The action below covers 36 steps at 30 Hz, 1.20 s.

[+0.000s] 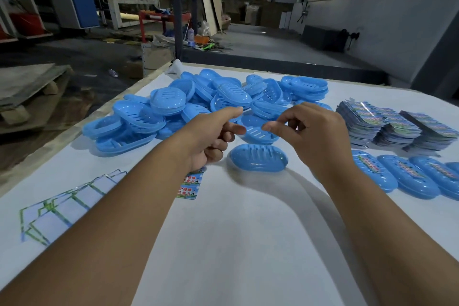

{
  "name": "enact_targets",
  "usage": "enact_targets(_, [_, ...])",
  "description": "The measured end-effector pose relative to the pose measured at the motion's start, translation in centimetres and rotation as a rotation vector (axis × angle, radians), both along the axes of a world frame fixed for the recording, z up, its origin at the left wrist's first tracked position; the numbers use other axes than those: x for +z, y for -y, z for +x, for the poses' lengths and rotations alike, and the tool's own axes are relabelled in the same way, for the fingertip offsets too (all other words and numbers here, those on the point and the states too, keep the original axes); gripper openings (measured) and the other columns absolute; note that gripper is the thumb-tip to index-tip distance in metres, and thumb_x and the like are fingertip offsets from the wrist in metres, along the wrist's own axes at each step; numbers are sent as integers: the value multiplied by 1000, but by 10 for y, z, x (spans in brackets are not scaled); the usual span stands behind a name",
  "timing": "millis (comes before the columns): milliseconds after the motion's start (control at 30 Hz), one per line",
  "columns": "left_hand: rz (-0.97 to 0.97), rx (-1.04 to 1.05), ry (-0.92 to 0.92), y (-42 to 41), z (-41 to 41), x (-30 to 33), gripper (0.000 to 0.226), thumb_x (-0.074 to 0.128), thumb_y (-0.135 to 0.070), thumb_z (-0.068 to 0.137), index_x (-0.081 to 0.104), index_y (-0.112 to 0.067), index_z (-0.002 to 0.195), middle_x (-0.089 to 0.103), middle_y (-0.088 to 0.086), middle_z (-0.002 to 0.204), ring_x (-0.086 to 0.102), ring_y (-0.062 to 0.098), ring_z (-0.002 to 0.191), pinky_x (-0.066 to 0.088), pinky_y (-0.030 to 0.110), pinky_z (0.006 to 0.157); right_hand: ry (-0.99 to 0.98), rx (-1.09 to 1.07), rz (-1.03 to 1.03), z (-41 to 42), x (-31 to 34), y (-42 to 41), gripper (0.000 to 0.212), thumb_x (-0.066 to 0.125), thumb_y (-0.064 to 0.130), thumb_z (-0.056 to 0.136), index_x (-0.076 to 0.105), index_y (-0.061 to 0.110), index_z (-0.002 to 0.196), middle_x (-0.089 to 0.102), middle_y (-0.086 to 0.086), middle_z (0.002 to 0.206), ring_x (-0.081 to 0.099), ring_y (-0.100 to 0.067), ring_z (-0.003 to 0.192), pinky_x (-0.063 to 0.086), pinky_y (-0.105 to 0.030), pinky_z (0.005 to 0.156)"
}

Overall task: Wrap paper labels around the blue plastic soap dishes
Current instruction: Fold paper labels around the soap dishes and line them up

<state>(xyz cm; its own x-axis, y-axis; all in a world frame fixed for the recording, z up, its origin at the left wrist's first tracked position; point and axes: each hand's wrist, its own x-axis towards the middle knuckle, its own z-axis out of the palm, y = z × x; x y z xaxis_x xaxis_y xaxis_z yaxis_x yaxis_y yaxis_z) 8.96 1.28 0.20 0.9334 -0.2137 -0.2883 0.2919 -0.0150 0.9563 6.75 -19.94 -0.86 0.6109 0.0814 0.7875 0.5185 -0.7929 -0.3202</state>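
A heap of blue plastic soap dishes (173, 104) covers the far left and middle of the white table (236, 243). One blue soap dish (258, 158) lies upside down, alone, just in front of the heap. Another dish (258, 131) sits between my hands. My left hand (211, 136) hovers over the table with thumb and forefinger extended and the other fingers curled, holding nothing. My right hand (308, 129) hovers opposite it, fingers loosely bent and apart, also empty. A colourful paper label (190, 185) lies on the table under my left wrist.
Stacks of printed labels (397, 126) stand at the right. Labelled soap dishes (407, 179) lie in a row in front of them. White backing sheets with green edges (69, 208) are spread at the near left. Beyond the table's far edge is a workshop floor.
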Motion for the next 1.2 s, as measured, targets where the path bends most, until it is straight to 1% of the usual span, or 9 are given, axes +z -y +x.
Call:
enact_targets(233, [39, -5, 10, 1, 0, -1, 22, 70, -26, 86, 66, -14, 69, 39, -7, 55, 21, 5, 42, 16, 15, 34, 19, -20, -37, 1, 0, 3, 36, 83, 50, 76, 74, 15, 77, 53, 12, 67, 48, -11, 59, 42, -28, 58])
enact_targets(433, [40, 6, 34, 0, 0, -4, 12, 71, -21, 84, 68, -13, 76, 40, -6, 58, 23, 5, 42, 16, 16, 35, 6, -52, -75, 3, 0, 9, 35, 84, 50, 75, 74, 16, 79, 54, 13, 67, 49, -12, 60, 41, -28, 59])
enact_targets(533, [158, 84, 151, 1, 1, -5, 20, 76, -24, 79, 65, -7, 78, 38, -1, 60, 22, 13, 47, 19, 20, 43, -129, -82, -126, 7, -2, 12, 25, 83, 45, 79, 74, 23, 85, 55, 16, 67, 50, -8, 62, 44, -30, 62])
enact_targets(633, [426, 181, 396, 4, 2, -10, 34, 75, -32, 77, 67, 1, 78, 42, 5, 63, 31, 15, 51, 36, 22, 46, -286, -50, 51, 10, -9, 11, 7, 78, 33, 86, 74, 28, 84, 62, 18, 66, 54, -2, 60, 42, -18, 61])
enact_targets(700, [538, 186, 540, 6, 1, -13, 24, 73, -33, 79, 74, -10, 74, 54, 6, 58, 40, 8, 47, 40, 16, 43, -385, 6, 245, 10, -12, 9, 17, 72, 32, 89, 73, 25, 74, 67, 10, 64, 52, -3, 55, 46, -25, 60])
enact_targets(767, [591, 180, 614, 7, -1, -14, 16, 73, -33, 79, 76, -20, 69, 62, -4, 56, 48, 1, 48, 43, 18, 49, -478, 67, 405, 7, -8, 4, 32, 68, 45, 86, 75, 17, 72, 69, -4, 67, 51, -10, 56, 47, -36, 57])
enact_targets(833, [644, 183, 662, 8, -3, -16, 13, 73, -34, 78, 74, -27, 67, 61, -13, 52, 51, 0, 48, 43, 21, 54, -528, 117, 496, 4, -4, 0, 45, 68, 62, 76, 77, 18, 74, 70, -7, 67, 52, -13, 55, 45, -35, 52])
enact_targets(967, [670, 183, 710, 13, -6, -17, 11, 72, -31, 78, 74, -29, 68, 59, -14, 51, 50, 2, 48, 42, 20, 52, -582, 127, 453, 1, -5, -2, 32, 77, 56, 68, 77, 25, 71, 59, -4, 57, 45, -12, 51, 37, -29, 46])
enact_targets(1200, [581, 132, 647, 16, -2, -21, 15, 72, -29, 80, 74, -22, 67, 50, -16, 44, 43, 1, 43, 34, 11, 44, -686, 65, 397, 2, -6, 1, 30, 75, 33, 76, 69, 4, 69, 47, -8, 60, 34, -17, 54, 31, -31, 49])
